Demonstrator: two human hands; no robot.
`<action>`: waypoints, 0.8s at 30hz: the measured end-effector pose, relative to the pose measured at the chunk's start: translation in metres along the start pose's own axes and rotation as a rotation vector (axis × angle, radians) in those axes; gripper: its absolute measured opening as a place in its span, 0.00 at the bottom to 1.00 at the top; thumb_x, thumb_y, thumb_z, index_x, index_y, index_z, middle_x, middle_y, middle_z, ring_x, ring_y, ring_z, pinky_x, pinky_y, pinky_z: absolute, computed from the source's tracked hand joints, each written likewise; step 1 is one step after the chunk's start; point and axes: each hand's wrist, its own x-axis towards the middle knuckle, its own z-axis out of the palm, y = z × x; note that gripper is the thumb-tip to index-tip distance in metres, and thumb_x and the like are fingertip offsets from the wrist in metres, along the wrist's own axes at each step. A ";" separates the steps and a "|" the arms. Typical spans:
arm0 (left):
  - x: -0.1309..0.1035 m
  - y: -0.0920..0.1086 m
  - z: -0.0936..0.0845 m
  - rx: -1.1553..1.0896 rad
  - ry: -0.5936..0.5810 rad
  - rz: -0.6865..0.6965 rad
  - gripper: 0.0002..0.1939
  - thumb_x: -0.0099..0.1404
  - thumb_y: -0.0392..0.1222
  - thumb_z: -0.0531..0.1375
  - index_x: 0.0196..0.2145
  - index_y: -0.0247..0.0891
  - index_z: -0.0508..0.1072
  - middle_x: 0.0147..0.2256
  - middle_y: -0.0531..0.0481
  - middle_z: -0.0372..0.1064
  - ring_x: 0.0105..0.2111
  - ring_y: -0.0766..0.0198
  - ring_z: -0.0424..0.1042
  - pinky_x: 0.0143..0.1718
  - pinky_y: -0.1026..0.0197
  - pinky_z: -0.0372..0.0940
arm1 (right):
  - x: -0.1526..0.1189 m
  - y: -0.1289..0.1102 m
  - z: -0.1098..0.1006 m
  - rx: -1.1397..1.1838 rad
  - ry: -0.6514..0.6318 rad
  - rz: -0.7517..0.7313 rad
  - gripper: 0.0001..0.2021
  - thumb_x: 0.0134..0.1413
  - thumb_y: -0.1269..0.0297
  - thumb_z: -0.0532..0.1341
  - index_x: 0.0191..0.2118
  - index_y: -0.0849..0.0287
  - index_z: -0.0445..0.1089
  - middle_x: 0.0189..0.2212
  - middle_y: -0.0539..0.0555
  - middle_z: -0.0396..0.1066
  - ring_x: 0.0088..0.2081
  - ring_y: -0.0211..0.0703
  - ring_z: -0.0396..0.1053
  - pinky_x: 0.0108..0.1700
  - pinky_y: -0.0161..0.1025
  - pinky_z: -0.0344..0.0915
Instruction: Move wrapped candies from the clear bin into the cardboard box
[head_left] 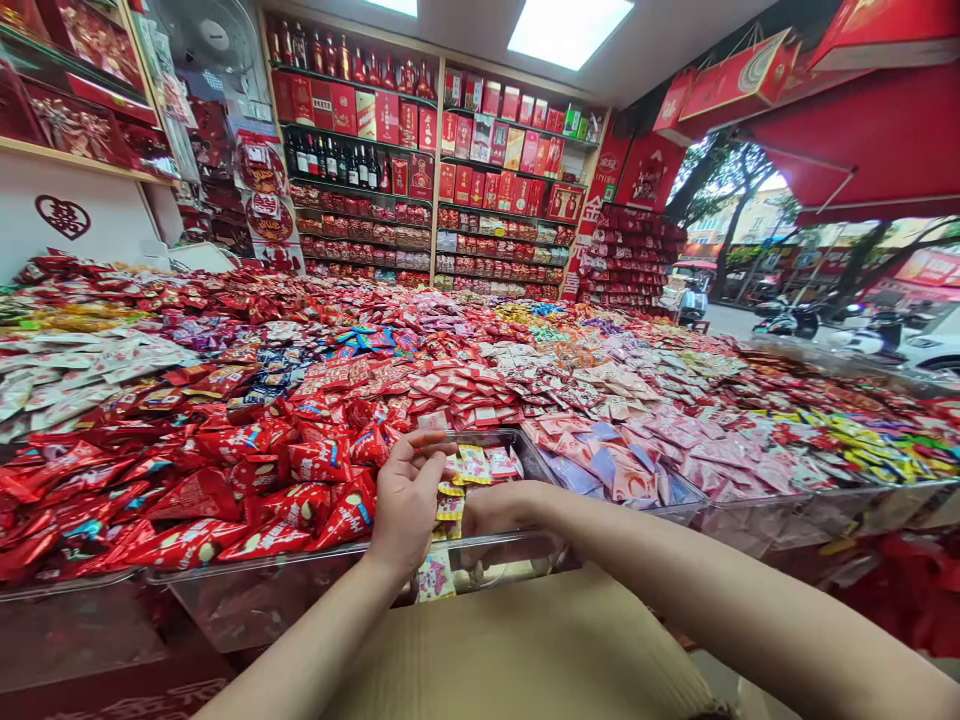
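Note:
A clear plastic bin [534, 462] at the counter's front edge holds small wrapped sweets [474, 466] with yellow, white and pink cartoon prints. My left hand [405, 492] rests at the bin's left side, its fingers loosely bent and the thumb apart from them, beside the sweets. My right hand [491, 508] reaches down into the bin from the right. Its fingers are mostly hidden, showing only dimly through the clear front wall, so their grip is unclear. More of these sweets press against the inside of that wall. Below the bin is a brown cardboard box [525, 650].
Red cone-shaped packets [262, 470] heap up on the left, close to my left hand. A neighbouring bin of pink and lilac packets [607, 465] lies to the right. Many sweet piles stretch back to shelves [360, 120] of bottles and red boxes. The street shows at right.

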 end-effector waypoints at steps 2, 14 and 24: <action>0.000 0.000 0.000 -0.003 0.010 0.011 0.07 0.50 0.36 0.60 0.30 0.38 0.69 0.29 0.52 0.69 0.31 0.65 0.68 0.27 0.66 0.62 | -0.009 0.002 -0.013 -0.102 -0.100 -0.027 0.01 0.33 0.72 0.64 0.19 0.62 0.72 0.09 0.41 0.60 0.14 0.28 0.54 0.20 0.28 0.54; 0.001 0.000 0.000 -0.021 0.028 0.030 0.08 0.50 0.36 0.60 0.31 0.38 0.69 0.30 0.52 0.69 0.32 0.65 0.69 0.27 0.66 0.62 | 0.014 0.026 -0.058 0.149 0.297 -0.086 0.09 0.45 0.71 0.56 0.32 0.60 0.72 0.20 0.47 0.69 0.21 0.31 0.64 0.24 0.27 0.61; 0.001 0.001 0.001 -0.028 0.031 0.032 0.07 0.50 0.36 0.59 0.30 0.39 0.69 0.31 0.52 0.68 0.34 0.64 0.68 0.26 0.67 0.62 | 0.002 0.017 -0.041 -0.091 0.479 -0.082 0.06 0.40 0.71 0.59 0.27 0.64 0.72 0.20 0.50 0.67 0.22 0.34 0.59 0.24 0.31 0.53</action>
